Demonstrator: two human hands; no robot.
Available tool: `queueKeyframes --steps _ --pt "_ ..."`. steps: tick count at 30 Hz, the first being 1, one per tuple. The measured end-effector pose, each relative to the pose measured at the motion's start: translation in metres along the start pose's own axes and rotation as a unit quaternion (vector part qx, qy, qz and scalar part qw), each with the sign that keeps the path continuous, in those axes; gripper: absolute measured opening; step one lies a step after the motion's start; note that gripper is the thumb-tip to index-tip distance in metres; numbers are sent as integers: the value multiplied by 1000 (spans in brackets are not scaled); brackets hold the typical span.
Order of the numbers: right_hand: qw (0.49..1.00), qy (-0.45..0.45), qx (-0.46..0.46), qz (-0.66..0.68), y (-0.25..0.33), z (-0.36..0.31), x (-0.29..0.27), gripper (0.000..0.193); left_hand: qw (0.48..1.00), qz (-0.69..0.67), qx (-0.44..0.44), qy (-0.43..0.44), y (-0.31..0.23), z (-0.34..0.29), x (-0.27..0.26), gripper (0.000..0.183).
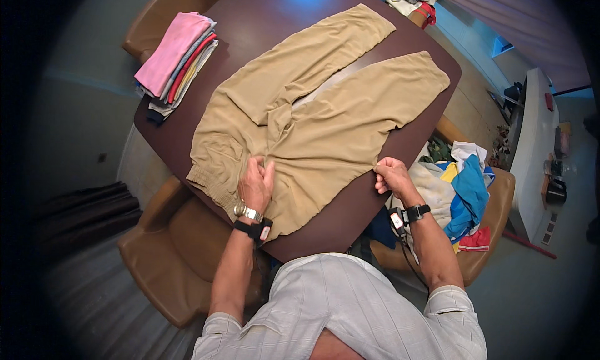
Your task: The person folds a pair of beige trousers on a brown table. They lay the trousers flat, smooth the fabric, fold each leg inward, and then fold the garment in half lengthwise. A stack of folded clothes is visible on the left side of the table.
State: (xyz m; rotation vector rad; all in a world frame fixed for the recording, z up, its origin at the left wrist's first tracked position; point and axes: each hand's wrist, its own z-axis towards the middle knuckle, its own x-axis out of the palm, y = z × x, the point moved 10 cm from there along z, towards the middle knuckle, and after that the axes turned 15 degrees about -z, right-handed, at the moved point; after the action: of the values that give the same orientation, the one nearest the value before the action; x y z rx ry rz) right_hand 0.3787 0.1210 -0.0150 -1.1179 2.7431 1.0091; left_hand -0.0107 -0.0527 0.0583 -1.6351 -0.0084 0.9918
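Note:
Tan trousers (337,135) with an elastic waistband (203,184) lie spread on the dark brown table (250,22). The waistband is at the left, and both legs stretch toward the far right with a gap between them. Wrinkles gather around the crotch. My left hand (255,188) rests on the upper part near the waist, its fingers curled and closed on the cloth. At the near leg's outer edge, my right hand (395,177) pinches the fabric between thumb and fingers.
A folded clothes stack (172,60), pink on top, sits at the table's far left. A loose clothes pile (459,188) fills the brown chair (500,200) at right. Another brown chair (181,247) stands near left. More clothes (409,0) lie beyond the far right corner.

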Motion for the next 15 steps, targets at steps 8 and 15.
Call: queueKeyframes --steps 8,15 --pt "1000 -5 -5 0 -1 2 1 6 995 38 65 68 -8 -61 -8 23" --pt "1000 -10 0 -7 0 0 -1 6 998 -45 50 -5 -2 -60 -28 11"
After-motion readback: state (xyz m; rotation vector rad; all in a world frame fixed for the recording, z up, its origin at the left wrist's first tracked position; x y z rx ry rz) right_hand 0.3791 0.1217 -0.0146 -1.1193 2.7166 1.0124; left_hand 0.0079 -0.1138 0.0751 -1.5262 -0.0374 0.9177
